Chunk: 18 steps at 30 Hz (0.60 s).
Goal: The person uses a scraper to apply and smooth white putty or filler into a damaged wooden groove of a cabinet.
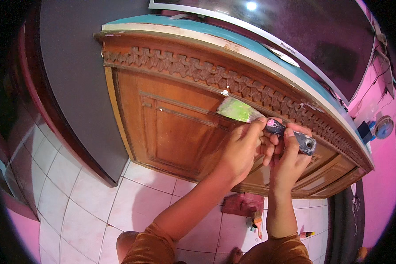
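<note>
Both my hands are closed on a putty knife, its wide blade [240,109] smeared with green and whitish paint and its dark handle [304,141] paint-spotted, with a hole at the end. My left hand [242,147] pinches it where blade meets handle. Around the handle, my right hand [291,153] has its thumb on top and fingers beneath. The blade is in front of a brown wooden cabinet [180,132] with a carved trim [198,70]. A white dab of filler [224,93] shows just above the blade, below the trim; whether the blade touches the wood I cannot tell.
A television [312,44] stands on the teal cabinet top [149,20]. Below, a reddish block [243,203], a paintbrush [257,223] and a small yellow-and-red item [307,234] are on the tiled floor [92,198]. A dark grey panel [75,88] stands at the left.
</note>
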Each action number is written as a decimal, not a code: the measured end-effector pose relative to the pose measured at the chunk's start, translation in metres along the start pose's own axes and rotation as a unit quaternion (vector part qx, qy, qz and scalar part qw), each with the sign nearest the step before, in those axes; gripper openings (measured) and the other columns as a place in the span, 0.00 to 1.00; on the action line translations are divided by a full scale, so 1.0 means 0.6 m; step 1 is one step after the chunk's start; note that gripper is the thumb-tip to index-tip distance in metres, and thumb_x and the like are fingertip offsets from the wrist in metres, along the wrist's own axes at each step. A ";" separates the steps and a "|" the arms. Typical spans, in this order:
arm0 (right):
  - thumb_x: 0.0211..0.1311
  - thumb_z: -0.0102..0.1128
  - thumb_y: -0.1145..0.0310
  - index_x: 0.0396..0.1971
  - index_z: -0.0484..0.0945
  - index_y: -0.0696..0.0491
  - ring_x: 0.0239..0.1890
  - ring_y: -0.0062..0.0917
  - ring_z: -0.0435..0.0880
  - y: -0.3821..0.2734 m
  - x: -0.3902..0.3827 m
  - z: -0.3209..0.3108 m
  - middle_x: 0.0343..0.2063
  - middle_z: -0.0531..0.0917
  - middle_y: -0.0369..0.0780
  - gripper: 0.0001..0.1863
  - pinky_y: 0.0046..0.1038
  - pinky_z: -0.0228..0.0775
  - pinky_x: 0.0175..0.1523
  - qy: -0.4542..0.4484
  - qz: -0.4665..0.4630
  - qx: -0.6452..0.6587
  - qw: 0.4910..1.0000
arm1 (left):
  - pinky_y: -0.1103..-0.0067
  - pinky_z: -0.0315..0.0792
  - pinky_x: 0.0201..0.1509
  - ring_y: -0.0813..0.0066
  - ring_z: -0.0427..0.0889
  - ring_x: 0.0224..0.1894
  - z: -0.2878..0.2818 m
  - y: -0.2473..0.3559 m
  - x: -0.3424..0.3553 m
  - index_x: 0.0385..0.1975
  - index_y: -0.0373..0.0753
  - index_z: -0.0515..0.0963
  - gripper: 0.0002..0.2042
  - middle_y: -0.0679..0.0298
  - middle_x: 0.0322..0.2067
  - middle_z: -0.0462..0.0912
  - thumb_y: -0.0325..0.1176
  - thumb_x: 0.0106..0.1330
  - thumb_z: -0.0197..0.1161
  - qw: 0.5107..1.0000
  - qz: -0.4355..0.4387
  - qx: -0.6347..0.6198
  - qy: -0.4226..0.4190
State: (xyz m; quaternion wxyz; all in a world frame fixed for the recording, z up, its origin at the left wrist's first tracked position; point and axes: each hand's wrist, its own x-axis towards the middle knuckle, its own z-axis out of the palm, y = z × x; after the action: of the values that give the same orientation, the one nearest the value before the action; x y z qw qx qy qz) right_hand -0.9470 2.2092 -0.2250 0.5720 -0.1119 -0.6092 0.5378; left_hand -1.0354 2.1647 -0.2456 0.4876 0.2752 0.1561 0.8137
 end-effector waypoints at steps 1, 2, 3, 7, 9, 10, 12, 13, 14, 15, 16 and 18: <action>0.66 0.58 0.71 0.41 0.72 0.56 0.19 0.13 0.73 -0.006 0.004 -0.001 0.26 0.79 0.38 0.08 0.16 0.63 0.19 0.008 0.008 -0.002 1.000 | 0.82 0.68 0.19 0.80 0.74 0.21 0.000 -0.005 0.003 0.49 0.34 0.76 0.19 0.66 0.26 0.77 0.42 0.77 0.44 1.000 0.003 -0.007 -0.004; 0.67 0.58 0.70 0.41 0.71 0.56 0.16 0.13 0.72 0.011 0.010 -0.022 0.23 0.78 0.37 0.09 0.16 0.61 0.16 0.023 -0.028 -0.071 0.997 | 0.82 0.68 0.19 0.80 0.74 0.21 0.001 -0.009 0.005 0.49 0.34 0.76 0.18 0.65 0.26 0.77 0.42 0.77 0.44 1.000 0.001 -0.014 -0.019; 0.67 0.58 0.70 0.41 0.71 0.56 0.16 0.13 0.72 0.008 0.007 -0.019 0.23 0.78 0.37 0.09 0.16 0.61 0.16 0.021 -0.028 -0.072 0.997 | 0.82 0.68 0.19 0.80 0.74 0.21 -0.001 -0.013 0.007 0.49 0.34 0.76 0.18 0.65 0.26 0.78 0.42 0.77 0.44 0.999 -0.003 -0.016 -0.030; 0.66 0.59 0.69 0.41 0.71 0.56 0.13 0.14 0.70 -0.010 0.005 -0.010 0.21 0.78 0.37 0.09 0.17 0.60 0.14 0.028 -0.026 -0.024 0.999 | 0.82 0.68 0.19 0.80 0.75 0.21 0.006 -0.014 0.010 0.49 0.34 0.76 0.18 0.65 0.27 0.78 0.41 0.76 0.44 0.999 0.003 -0.003 -0.032; 0.67 0.58 0.69 0.41 0.72 0.56 0.15 0.13 0.71 -0.006 0.011 -0.012 0.22 0.78 0.36 0.09 0.16 0.60 0.15 0.008 0.003 -0.030 1.000 | 0.81 0.68 0.18 0.80 0.75 0.21 0.004 -0.012 0.011 0.48 0.34 0.76 0.17 0.65 0.26 0.78 0.40 0.76 0.44 1.000 0.016 -0.005 -0.024; 0.67 0.58 0.69 0.41 0.72 0.56 0.15 0.13 0.71 0.002 0.015 -0.016 0.22 0.78 0.36 0.09 0.16 0.60 0.15 0.009 0.003 -0.029 1.000 | 0.81 0.68 0.18 0.80 0.75 0.21 0.003 -0.011 0.011 0.48 0.34 0.76 0.17 0.65 0.26 0.78 0.40 0.76 0.44 1.000 0.016 -0.004 -0.024; 0.68 0.53 0.68 0.41 0.72 0.57 0.11 0.14 0.68 0.022 0.022 -0.019 0.19 0.77 0.38 0.08 0.17 0.57 0.10 0.030 -0.036 -0.081 0.996 | 0.81 0.69 0.19 0.79 0.75 0.21 0.000 -0.009 0.013 0.47 0.34 0.76 0.17 0.65 0.26 0.78 0.39 0.76 0.44 1.000 0.016 0.002 -0.008; 0.68 0.53 0.68 0.41 0.72 0.57 0.11 0.14 0.68 0.021 0.021 -0.015 0.19 0.77 0.38 0.08 0.17 0.57 0.10 0.030 -0.034 -0.079 0.996 | 0.81 0.69 0.19 0.79 0.75 0.21 0.000 -0.008 0.014 0.47 0.34 0.76 0.17 0.65 0.26 0.78 0.39 0.76 0.44 1.000 0.015 0.004 -0.007; 0.68 0.53 0.69 0.41 0.72 0.57 0.11 0.14 0.68 0.014 0.019 -0.006 0.19 0.76 0.37 0.08 0.17 0.57 0.10 0.036 -0.024 -0.069 0.997 | 0.80 0.69 0.18 0.79 0.75 0.21 0.000 -0.006 0.015 0.47 0.34 0.76 0.16 0.65 0.26 0.77 0.39 0.75 0.44 1.000 0.011 0.006 0.000; 0.68 0.53 0.69 0.40 0.73 0.57 0.11 0.15 0.68 0.011 0.017 0.001 0.18 0.76 0.37 0.08 0.17 0.57 0.11 0.041 -0.013 -0.059 0.997 | 0.80 0.69 0.18 0.78 0.75 0.21 -0.001 -0.004 0.015 0.46 0.34 0.76 0.16 0.65 0.25 0.77 0.39 0.75 0.45 1.000 0.007 0.009 0.007; 0.68 0.53 0.69 0.40 0.73 0.57 0.11 0.15 0.68 0.012 0.018 0.001 0.18 0.76 0.37 0.08 0.17 0.57 0.11 0.042 -0.011 -0.057 0.997 | 0.80 0.69 0.18 0.78 0.75 0.21 0.000 -0.001 0.015 0.46 0.34 0.76 0.16 0.65 0.25 0.77 0.39 0.75 0.45 1.000 0.007 0.010 0.009; 0.68 0.54 0.68 0.40 0.73 0.57 0.11 0.14 0.68 0.012 0.018 -0.001 0.18 0.75 0.36 0.08 0.18 0.58 0.11 0.038 -0.027 -0.071 0.996 | 0.79 0.69 0.17 0.77 0.75 0.21 0.004 0.004 0.012 0.45 0.33 0.76 0.17 0.64 0.25 0.77 0.40 0.74 0.45 0.999 -0.009 0.038 0.037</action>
State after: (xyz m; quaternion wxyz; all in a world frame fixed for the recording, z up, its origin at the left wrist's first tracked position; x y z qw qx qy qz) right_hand -0.9537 2.2206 -0.2244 0.5994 -0.1565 -0.6265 0.4731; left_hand -1.0383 2.1701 -0.2402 0.4778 0.2621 0.2075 0.8124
